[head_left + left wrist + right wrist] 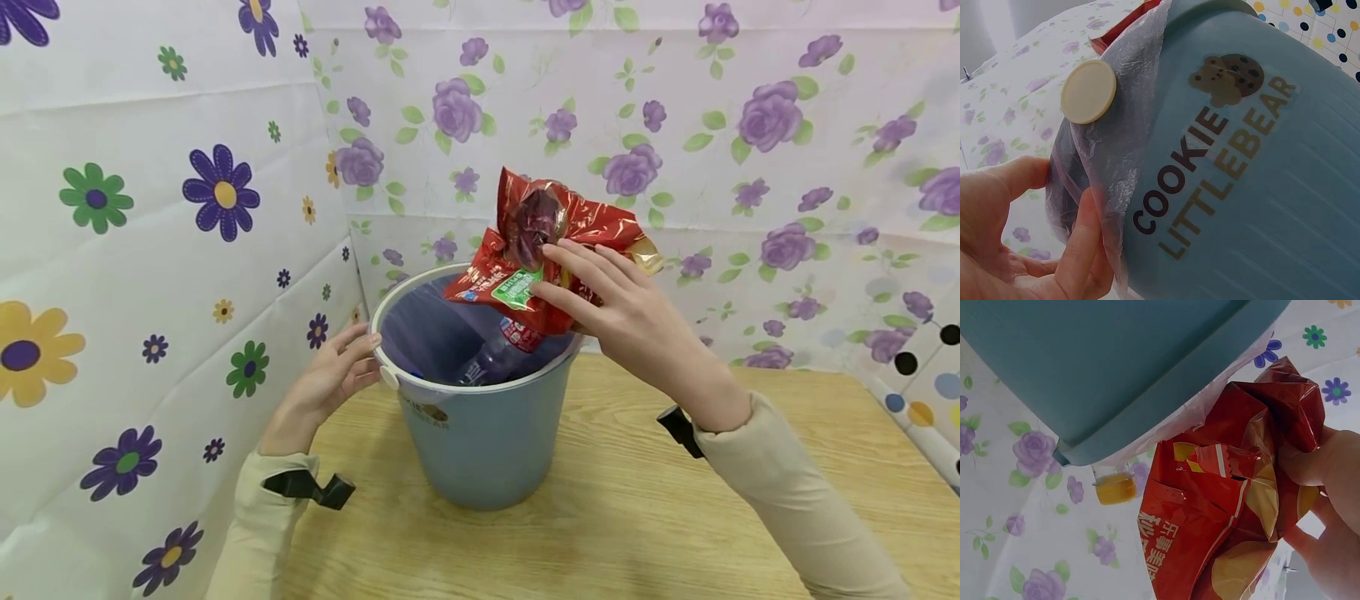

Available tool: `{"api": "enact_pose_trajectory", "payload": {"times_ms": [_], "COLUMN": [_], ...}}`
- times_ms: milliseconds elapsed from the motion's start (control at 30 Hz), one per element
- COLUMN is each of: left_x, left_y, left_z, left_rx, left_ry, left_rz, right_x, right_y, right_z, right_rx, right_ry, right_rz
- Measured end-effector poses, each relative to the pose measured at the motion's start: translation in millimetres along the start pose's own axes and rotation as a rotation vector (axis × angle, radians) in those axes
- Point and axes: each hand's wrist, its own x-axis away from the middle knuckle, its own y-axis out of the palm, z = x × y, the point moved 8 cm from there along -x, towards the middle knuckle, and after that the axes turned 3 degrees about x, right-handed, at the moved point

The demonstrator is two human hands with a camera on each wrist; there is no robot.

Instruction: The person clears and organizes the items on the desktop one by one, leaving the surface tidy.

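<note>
A light-blue bucket (487, 442) with a white rim stands upright on the table, lined with a translucent plastic bag (1125, 119). My left hand (322, 383) is at the rim's left side, pinching the liner's edge between thumb and fingers, as the left wrist view shows. Over the bucket's far right side, my right hand (637, 321) grips a crumpled red snack bag (596, 221). Chinese lettering and gold patches show on the snack bag (1191, 506) in the right wrist view. Inside the bucket lies a clear plastic bottle (487, 362) with a red label, partly hidden below the snack bag.
The wooden table (637, 492) reaches right and forward of the bucket. Flowered sheets (150, 275) hang close on the left and behind. Beyond the rim in the right wrist view, a clear thing with an orange-yellow end (1115, 489) shows.
</note>
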Motion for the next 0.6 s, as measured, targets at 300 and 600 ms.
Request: {"api": "enact_pose_trajectory", "payload": {"times_ms": [300, 600], "left_x": [-0.9, -2.2], "left_y": [0.3, 1.0], "left_z": [-0.5, -1.3], "left_rx": [-0.010, -0.002], "left_ry": [0.011, 0.008], "left_rz": [-0.005, -0.017], "right_x": [-7, 1], "right_y": [9, 29], "right_z": [-9, -10], "right_rx": [0.012, -0.070], "right_ry": [-0.036, 0.020], "right_rz": [-0.011, -0.154]}}
